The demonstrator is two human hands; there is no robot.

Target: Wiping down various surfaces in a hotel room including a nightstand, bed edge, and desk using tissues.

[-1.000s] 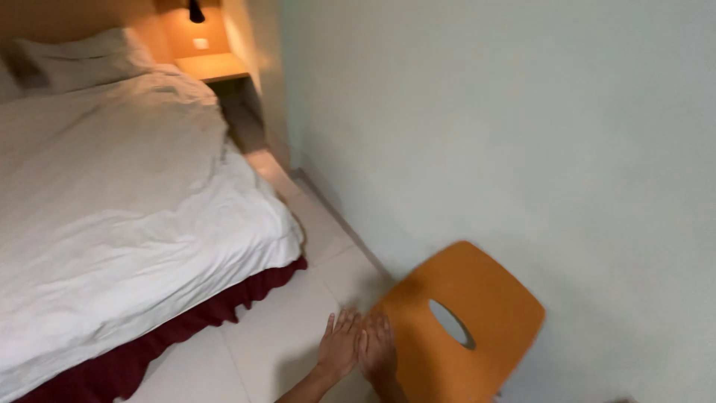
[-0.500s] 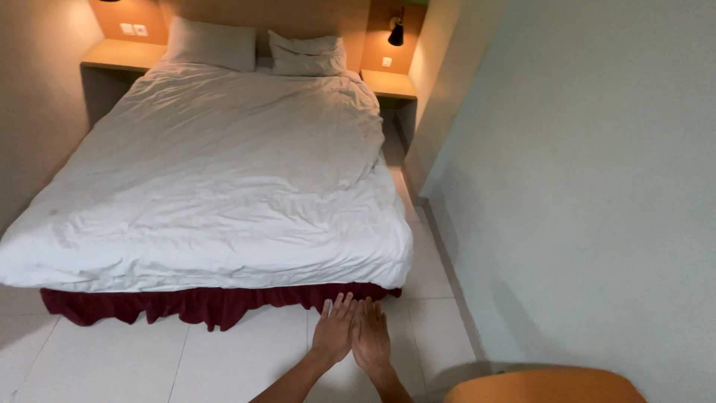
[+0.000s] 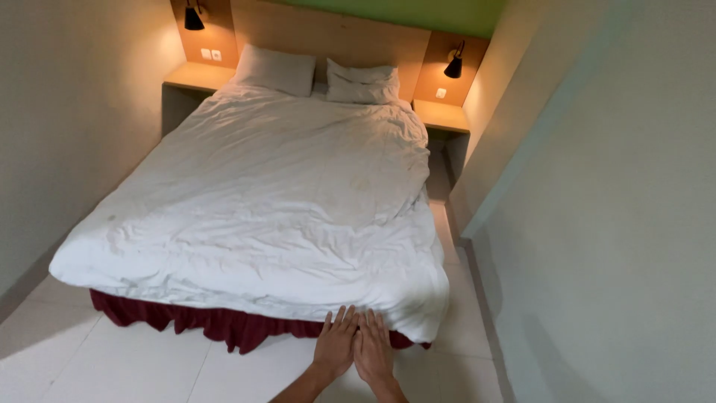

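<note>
My left hand (image 3: 335, 347) and my right hand (image 3: 374, 352) are held out low in front of me, flat, side by side and touching, fingers stretched toward the bed. Neither holds anything. Their fingertips reach the foot edge of a rumpled white duvet (image 3: 276, 201) that covers a wide bed. A dark red bed skirt (image 3: 201, 321) hangs below the duvet. Two white pillows (image 3: 274, 70) (image 3: 362, 82) lie at the head end.
A wooden headboard (image 3: 328, 37) has a black wall lamp on each side (image 3: 194, 16) (image 3: 453, 66) above small bedside shelves (image 3: 198, 76) (image 3: 441, 116). A pale wall (image 3: 611, 209) runs close along the right, another wall (image 3: 67, 119) on the left. The floor (image 3: 134, 366) is white tile.
The view has swung from an orange chair by the wall to face the bed squarely; the chair is out of view. My hands stay pressed together and are now nearer the duvet's edge.
</note>
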